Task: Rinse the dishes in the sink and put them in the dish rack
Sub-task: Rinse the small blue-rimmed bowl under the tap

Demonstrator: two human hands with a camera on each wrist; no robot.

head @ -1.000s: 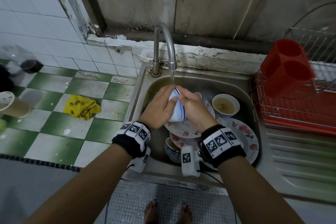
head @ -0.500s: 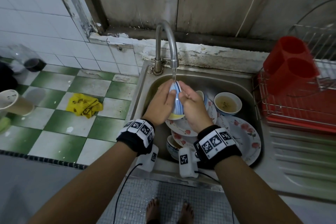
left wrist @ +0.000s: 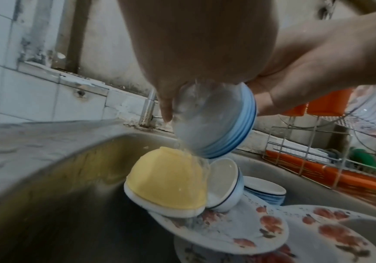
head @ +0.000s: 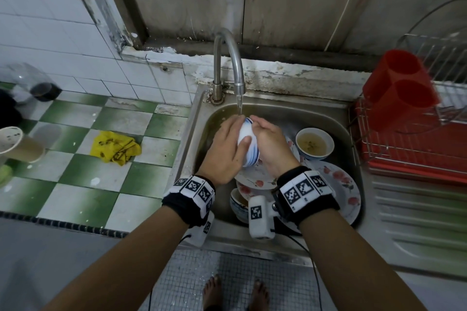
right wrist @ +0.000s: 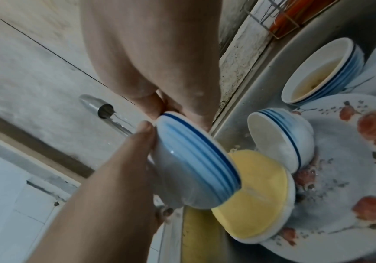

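Both hands hold one small white porcelain bowl with blue rings near its rim [head: 249, 145] under the stream from the curved steel tap [head: 228, 63]. On the bowl's left side, the left hand [head: 222, 153] cups the outer wall, its thumb lying across the white base. Opposite it, the right hand [head: 271, 149] curls round the other side, where the bowl's mouth faces. The bowl is tipped on its side above the stainless steel sink [head: 278, 112], clear of the dishes below, and in the left wrist view water runs off it onto a yellow, white-rimmed bowl turned upside down [left wrist: 166, 185] directly beneath.

That yellow bowl rests on a white plate with red flower prints [left wrist: 238, 229]. Just beside it another white bowl with a dark blue rim line [left wrist: 224, 183] leans on its side on the same plate. Further right in the sink stands an upright blue-ringed bowl holding cloudy brownish liquid [head: 314, 144], touching a second flowered plate [head: 346, 189]. One more bowl [head: 238, 206] sits partly hidden under the plates at the sink's near edge.

To the right of the sink a wire dish rack on a red tray [head: 404, 149] carries a red two-cup plastic cutlery holder [head: 399, 88]. On the green and white tiled desk [head: 83, 179] left of the sink lies a crumpled yellow cloth [head: 115, 146].
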